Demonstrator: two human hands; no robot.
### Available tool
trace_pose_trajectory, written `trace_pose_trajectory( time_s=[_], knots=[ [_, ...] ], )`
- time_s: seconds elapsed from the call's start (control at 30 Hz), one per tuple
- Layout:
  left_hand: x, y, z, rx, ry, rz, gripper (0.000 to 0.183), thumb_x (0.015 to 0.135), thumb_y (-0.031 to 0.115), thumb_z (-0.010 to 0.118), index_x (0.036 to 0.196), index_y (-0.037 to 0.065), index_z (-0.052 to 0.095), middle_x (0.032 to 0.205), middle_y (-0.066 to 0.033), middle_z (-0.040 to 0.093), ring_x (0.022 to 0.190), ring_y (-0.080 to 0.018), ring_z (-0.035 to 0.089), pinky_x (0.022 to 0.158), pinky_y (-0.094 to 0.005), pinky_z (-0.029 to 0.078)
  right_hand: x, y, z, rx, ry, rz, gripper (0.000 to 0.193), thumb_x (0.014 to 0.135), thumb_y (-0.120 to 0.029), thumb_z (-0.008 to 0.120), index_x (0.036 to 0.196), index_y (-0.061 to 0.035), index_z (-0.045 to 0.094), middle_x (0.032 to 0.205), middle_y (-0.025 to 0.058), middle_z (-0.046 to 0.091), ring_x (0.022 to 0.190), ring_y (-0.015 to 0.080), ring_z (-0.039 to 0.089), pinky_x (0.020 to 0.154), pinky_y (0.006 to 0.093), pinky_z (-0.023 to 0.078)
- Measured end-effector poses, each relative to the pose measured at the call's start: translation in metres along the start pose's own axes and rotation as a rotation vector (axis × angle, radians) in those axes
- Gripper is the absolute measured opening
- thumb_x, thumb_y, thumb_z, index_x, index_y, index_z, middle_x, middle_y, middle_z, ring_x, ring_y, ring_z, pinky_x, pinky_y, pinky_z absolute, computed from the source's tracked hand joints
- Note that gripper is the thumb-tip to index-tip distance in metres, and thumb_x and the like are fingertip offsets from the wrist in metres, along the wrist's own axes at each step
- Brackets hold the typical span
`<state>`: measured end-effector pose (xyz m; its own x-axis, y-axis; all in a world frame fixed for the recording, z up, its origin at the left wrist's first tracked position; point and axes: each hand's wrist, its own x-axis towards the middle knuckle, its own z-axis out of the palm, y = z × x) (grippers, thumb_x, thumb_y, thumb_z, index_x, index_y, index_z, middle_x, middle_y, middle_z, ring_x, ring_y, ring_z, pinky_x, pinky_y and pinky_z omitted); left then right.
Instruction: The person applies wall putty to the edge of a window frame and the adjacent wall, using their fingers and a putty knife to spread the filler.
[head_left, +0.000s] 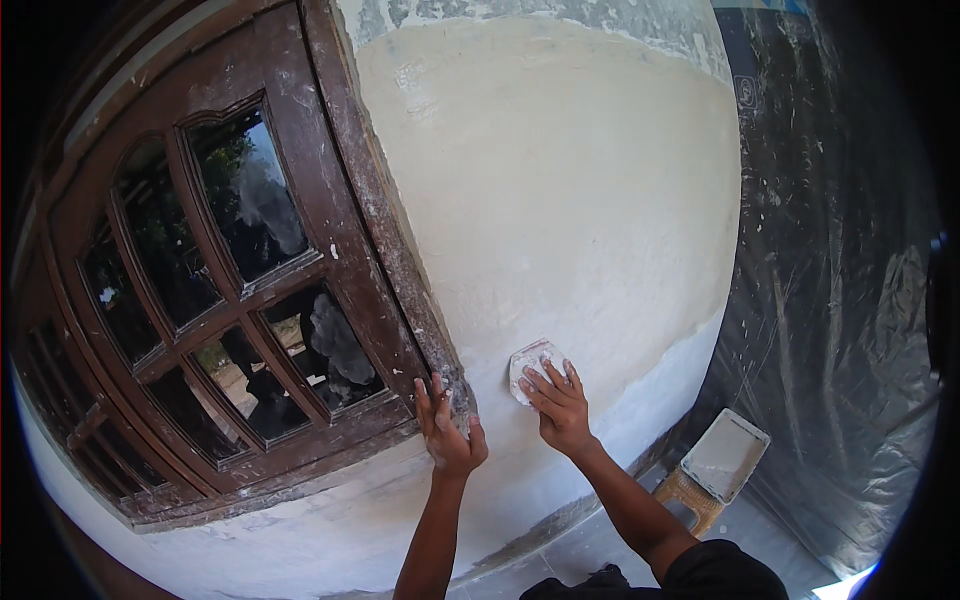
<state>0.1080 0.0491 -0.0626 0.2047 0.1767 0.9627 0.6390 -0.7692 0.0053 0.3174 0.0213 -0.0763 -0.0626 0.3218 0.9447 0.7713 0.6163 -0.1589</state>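
Observation:
My right hand (562,408) presses a flat, white-smeared pad (536,358) with roughly angular edges against the wall (560,210). Its fingers lie spread over the pad, and the exact kind of pad is hard to make out. My left hand (452,436) rests at the lower corner of the brown wooden window frame (388,225), fingers stretched up and touching the wood. I see nothing held in it. Both hands carry white dust. The wall has a cream coat in the middle and a whiter band below.
Left of my hands is a brown window (290,265) with dark glass panes. At the lower right, a shallow tray (757,455) of pale paste stands on a tan plastic stool (688,497). Dark plastic sheeting (830,270) hangs along the right side. Grey floor tiles (590,545) lie below.

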Motion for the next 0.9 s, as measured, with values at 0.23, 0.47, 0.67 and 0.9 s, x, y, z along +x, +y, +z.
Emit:
trace_pose_trajectory(
  time_s=[0.23, 0.47, 0.67, 0.9],
  knots=[
    [-0.021, 0.031, 0.001, -0.064, 0.042, -0.085, 0.056, 0.089, 0.009, 0.051, 0.138, -0.003, 0.029, 0.15, -0.0376, 0.032, 0.142, -0.0575, 0.021, 0.113, -0.0654, 0.02, -0.044, -0.004, -0.053, 0.109, 0.115, 0.178, 0.049, 0.077, 0.011, 0.059, 0.122, -0.0067, 0.068, 0.126, 0.0167, 0.066, 0.123, 0.0346, 0.061, 0.109, 0.0485, 0.04],
    [-0.09, 0.148, 0.059, -0.406, -0.129, -0.5, 0.054, 0.094, 0.01, 0.048, 0.14, -0.008, 0.028, 0.154, -0.0358, 0.023, 0.147, -0.0509, 0.015, 0.111, -0.0571, 0.036, -0.179, 0.058, -0.075, 0.663, 0.347, 0.934, 0.036, 0.096, 0.003, 0.052, 0.132, 0.0046, 0.053, 0.115, 0.0102, 0.067, 0.096, 0.0175, 0.066, 0.085, 0.0302, 0.053],
    [-0.137, 0.255, 0.144, -0.508, -0.28, -0.646, 0.052, 0.095, 0.013, 0.05, 0.138, -0.008, 0.032, 0.156, -0.0326, 0.025, 0.146, -0.0507, 0.019, 0.115, -0.0563, 0.028, -0.242, 0.109, -0.183, 0.892, 0.428, 1.462, 0.04, 0.092, 0.003, 0.047, 0.132, 0.0031, 0.052, 0.119, 0.0147, 0.065, 0.102, 0.0266, 0.069, 0.089, 0.0416, 0.057],
    [-0.168, 0.371, 0.224, -0.576, -0.542, -0.848, 0.058, 0.096, 0.017, 0.05, 0.145, -0.007, 0.03, 0.16, -0.0251, 0.023, 0.147, -0.0475, 0.018, 0.118, -0.055, 0.018, -0.301, 0.197, -0.336, 0.946, 0.53, 1.554, 0.058, 0.085, -0.005, 0.053, 0.141, 0.0011, 0.043, 0.125, 0.0178, 0.062, 0.11, 0.033, 0.066, 0.093, 0.0477, 0.057]
  ],
)
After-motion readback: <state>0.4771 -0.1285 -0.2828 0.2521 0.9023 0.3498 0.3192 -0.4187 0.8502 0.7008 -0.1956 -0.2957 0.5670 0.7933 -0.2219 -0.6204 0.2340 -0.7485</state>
